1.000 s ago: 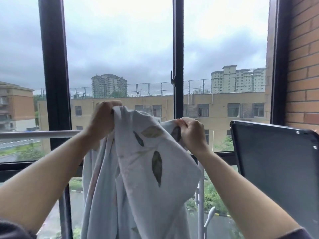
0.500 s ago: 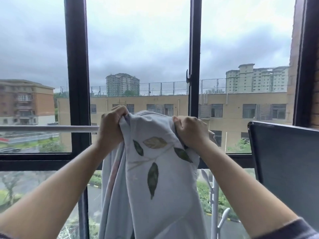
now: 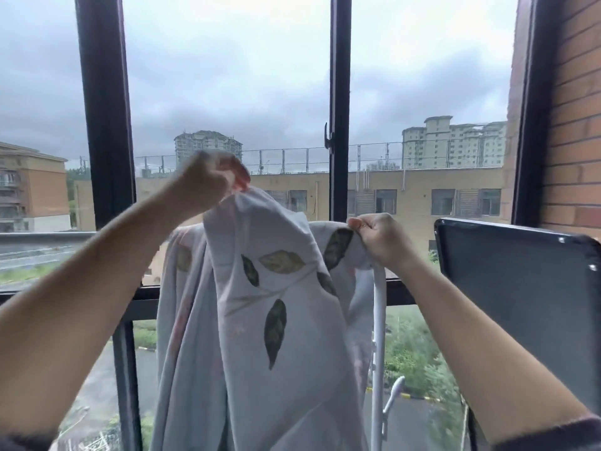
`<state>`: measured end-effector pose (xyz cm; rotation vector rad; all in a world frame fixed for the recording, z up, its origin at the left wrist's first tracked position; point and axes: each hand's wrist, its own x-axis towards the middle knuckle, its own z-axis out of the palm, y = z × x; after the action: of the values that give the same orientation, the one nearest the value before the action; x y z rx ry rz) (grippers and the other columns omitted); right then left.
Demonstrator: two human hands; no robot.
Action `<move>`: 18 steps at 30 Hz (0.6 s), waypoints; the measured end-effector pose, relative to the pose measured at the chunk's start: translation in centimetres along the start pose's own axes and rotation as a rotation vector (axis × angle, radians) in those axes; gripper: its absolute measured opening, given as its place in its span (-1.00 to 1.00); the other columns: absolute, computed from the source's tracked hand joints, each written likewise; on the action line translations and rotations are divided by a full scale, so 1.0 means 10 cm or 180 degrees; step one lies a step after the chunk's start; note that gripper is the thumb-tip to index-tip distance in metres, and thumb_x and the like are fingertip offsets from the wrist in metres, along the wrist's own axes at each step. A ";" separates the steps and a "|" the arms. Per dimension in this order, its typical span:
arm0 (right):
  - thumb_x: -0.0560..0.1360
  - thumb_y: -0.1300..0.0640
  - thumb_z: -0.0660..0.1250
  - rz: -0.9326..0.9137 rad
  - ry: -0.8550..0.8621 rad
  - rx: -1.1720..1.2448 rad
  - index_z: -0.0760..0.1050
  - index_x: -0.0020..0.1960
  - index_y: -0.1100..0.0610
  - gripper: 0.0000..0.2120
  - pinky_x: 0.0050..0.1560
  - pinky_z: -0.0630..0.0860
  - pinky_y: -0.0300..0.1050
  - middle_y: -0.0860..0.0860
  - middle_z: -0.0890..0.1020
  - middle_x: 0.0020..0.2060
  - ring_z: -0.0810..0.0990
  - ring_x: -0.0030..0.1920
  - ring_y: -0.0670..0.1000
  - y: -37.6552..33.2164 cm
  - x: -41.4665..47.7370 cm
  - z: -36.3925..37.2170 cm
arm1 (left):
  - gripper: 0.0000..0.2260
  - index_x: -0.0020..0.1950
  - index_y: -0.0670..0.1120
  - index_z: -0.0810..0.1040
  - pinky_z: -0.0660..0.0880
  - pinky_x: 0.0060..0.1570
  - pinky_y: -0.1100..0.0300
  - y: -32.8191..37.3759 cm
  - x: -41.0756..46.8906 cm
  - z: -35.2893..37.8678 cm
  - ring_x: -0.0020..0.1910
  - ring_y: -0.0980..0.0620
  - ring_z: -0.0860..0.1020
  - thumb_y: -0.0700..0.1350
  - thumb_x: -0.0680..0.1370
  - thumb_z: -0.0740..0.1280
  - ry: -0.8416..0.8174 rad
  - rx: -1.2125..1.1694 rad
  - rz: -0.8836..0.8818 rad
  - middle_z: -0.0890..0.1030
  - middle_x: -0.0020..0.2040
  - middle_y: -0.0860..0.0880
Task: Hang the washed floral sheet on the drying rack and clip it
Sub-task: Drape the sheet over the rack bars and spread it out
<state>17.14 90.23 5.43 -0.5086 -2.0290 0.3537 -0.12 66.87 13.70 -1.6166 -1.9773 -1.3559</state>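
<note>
head view, looking out through a dark window frame (image 3: pixel 340 92) at a grey sky and pale buildings. both my operator's arms are raised in front of the glass. the floral sheet (image 3: pixel 270 304), pale with green and olive leaves, hangs in long folds between the two hands and drops past the bottom edge of the picture.

the left hand (image 3: pixel 208 180) is blurred and sits higher than the right. its fingers are curled and pinch the topmost peak of the sheet, pulling it up into a point. something pinkish shows at the fingertips, but i cannot tell what it is through the blur.

the right hand (image 3: pixel 380 242) is sharper. it is closed in a fist around the sheet's bunched upper edge, thumb on top, right above the white upright of the drying rack (image 3: pixel 379 320). cloth lies draped over the rack top there, and the post runs down just beside the sheet's right side.

a dark flat panel (image 3: pixel 520 288) stands near the right forearm, with a brick wall (image 3: pixel 579 125) behind it.
</note>
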 end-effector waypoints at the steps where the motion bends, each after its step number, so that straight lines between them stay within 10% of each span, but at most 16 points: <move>1: 0.59 0.04 0.23 -0.0122 0.0058 -0.0360 0.32 -0.48 0.05 -0.54 -0.35 0.37 -0.09 -0.04 0.50 -0.49 0.47 -0.38 0.03 -0.04 0.00 0.01 | -0.72 -0.06 -0.10 0.57 0.50 -0.25 0.26 0.09 0.01 0.15 -0.11 0.03 0.53 -0.40 0.51 0.15 0.0122 0.0233 0.0143 0.58 -0.05 -0.01; 5: 0.61 0.05 0.15 0.0046 0.0246 -0.0748 0.61 -0.06 0.06 -0.73 -0.12 0.52 -0.07 0.08 0.68 -0.06 0.61 -0.05 0.16 -0.14 0.12 0.02 | -0.89 -0.10 -0.03 0.54 0.46 -0.27 0.27 0.34 -0.01 0.74 -0.19 0.09 0.53 -0.03 0.54 0.27 -0.0190 0.1726 0.0996 0.59 -0.09 0.03; 11: 0.62 0.07 0.13 0.0741 0.0319 0.0421 0.58 0.12 0.14 -0.72 -0.17 0.54 -0.03 -0.07 0.58 -0.20 0.54 -0.24 0.02 -0.30 0.56 -0.23 | -0.14 0.29 0.06 0.38 0.34 0.03 -0.01 0.52 0.08 1.39 0.00 -0.06 0.47 0.60 0.21 0.04 -0.0284 0.3060 0.0052 0.54 -0.05 -0.08; 18: 0.60 -0.01 0.19 0.0693 0.0265 0.0857 0.42 -0.42 0.09 -0.57 -0.24 0.44 0.02 0.03 0.51 -0.44 0.45 -0.35 0.04 -0.26 0.62 -0.23 | -0.78 0.05 -0.14 0.54 0.35 -0.15 0.12 0.64 0.30 1.36 0.02 -0.15 0.55 -0.13 0.58 0.13 0.0044 0.2056 -0.0194 0.59 0.06 -0.16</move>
<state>15.95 91.11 12.36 -0.5662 -1.8142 0.7152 9.14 78.95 11.59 -1.2378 -2.1569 -0.6237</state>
